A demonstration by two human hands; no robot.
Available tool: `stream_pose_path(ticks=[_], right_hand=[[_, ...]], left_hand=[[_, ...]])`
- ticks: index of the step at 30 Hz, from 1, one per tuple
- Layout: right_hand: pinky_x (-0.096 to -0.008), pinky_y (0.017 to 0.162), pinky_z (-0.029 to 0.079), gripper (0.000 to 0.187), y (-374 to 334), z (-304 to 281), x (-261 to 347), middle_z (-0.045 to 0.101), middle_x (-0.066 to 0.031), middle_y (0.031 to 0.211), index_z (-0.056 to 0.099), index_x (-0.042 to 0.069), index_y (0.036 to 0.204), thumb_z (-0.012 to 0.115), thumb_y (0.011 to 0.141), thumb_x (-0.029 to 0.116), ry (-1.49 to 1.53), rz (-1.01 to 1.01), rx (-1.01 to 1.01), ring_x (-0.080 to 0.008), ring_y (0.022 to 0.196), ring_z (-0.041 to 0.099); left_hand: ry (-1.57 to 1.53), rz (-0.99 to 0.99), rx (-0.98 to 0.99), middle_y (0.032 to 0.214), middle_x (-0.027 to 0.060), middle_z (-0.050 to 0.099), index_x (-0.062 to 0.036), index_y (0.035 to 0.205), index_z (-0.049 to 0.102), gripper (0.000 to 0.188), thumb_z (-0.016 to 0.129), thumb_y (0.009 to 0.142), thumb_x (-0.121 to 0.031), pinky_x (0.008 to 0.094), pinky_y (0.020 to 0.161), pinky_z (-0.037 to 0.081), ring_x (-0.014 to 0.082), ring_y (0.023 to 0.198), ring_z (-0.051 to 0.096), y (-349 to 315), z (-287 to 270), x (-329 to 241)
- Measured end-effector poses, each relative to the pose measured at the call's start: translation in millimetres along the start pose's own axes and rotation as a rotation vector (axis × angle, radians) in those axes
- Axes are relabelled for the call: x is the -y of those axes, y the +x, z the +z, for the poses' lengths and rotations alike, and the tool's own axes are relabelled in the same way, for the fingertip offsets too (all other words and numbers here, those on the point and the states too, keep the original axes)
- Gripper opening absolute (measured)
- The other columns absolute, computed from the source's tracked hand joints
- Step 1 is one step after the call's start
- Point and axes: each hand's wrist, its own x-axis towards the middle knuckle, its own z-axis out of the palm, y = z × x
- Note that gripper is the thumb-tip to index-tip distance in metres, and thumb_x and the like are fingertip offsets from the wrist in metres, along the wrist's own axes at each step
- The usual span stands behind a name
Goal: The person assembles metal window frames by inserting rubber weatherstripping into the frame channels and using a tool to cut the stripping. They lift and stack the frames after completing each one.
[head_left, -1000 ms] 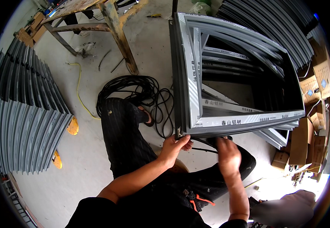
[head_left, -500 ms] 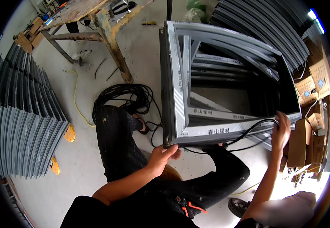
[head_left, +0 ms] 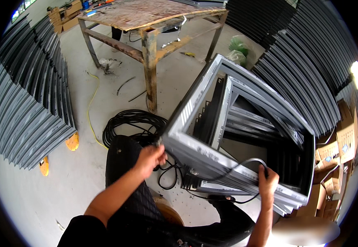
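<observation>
A grey aluminium window frame (head_left: 203,153), with printed film on its bars, is tilted above a stack of similar frames (head_left: 248,116). My left hand (head_left: 149,160) is closed at its near left corner, thumb and fingers curled there. My right hand (head_left: 268,181) is closed at the near bar towards the right, gripping a black rubber strip (head_left: 244,161). That strip arches over the bar, and a further length hangs below it. On the floor beyond my knee lies a big coil of the same-looking black strip (head_left: 117,127).
A worn table (head_left: 150,61) with metal legs stands ahead. Stacked frames rise at left (head_left: 26,119) and far right (head_left: 306,78). Cardboard boxes (head_left: 345,136) pile up at the right. A yellow cord (head_left: 89,105) crosses the floor. A yellowish round seat (head_left: 168,210) shows under me.
The upper window frame has swung, its near left corner shifting left and up off the stack. Both hands have moved left with it. My view has tipped up, showing more table.
</observation>
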Motion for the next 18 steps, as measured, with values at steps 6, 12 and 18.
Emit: stream_pose_path(ticks=[6,12,18], right_hand=[[-0.0443,0.052,0.043,0.03,19.3,49.1,105.9,0.057,-0.0209,0.061,0.059,0.0,0.068,0.062,0.089,0.021,0.067,-0.115,-0.042,-0.0411,0.057,0.057],[-0.0454,0.067,0.044,0.019,14.1,45.3,124.0,0.061,-0.0192,0.075,0.061,0.0,0.079,0.059,0.09,0.016,-0.024,-0.196,0.02,-0.0406,0.07,0.057],[-0.0457,0.079,0.046,0.032,-59.6,-12.2,62.5,0.064,-0.0171,0.097,0.063,-0.001,0.106,0.059,0.074,-0.004,-0.316,-0.349,-0.21,-0.0366,0.088,0.059]], left_hand=[[0.006,0.103,-0.146,0.086,0.0012,0.061,-0.0087,0.101,0.059,0.036,0.071,0.087,-0.04,0.0311,0.071,0.052,0.0154,0.079,0.061,114.0,-32.6,-84.8],[-0.079,0.14,-0.082,0.101,0.0082,0.067,-0.0073,0.11,0.058,0.039,0.069,0.089,-0.038,0.0344,0.081,0.052,0.0184,0.092,0.063,139.9,-23.2,-83.2],[0.031,0.142,-0.235,0.083,0.0113,0.07,-0.0023,0.096,0.062,0.029,0.06,0.095,-0.031,0.0275,0.061,0.053,0.0183,0.067,0.065,141.0,-8.7,-89.1]])
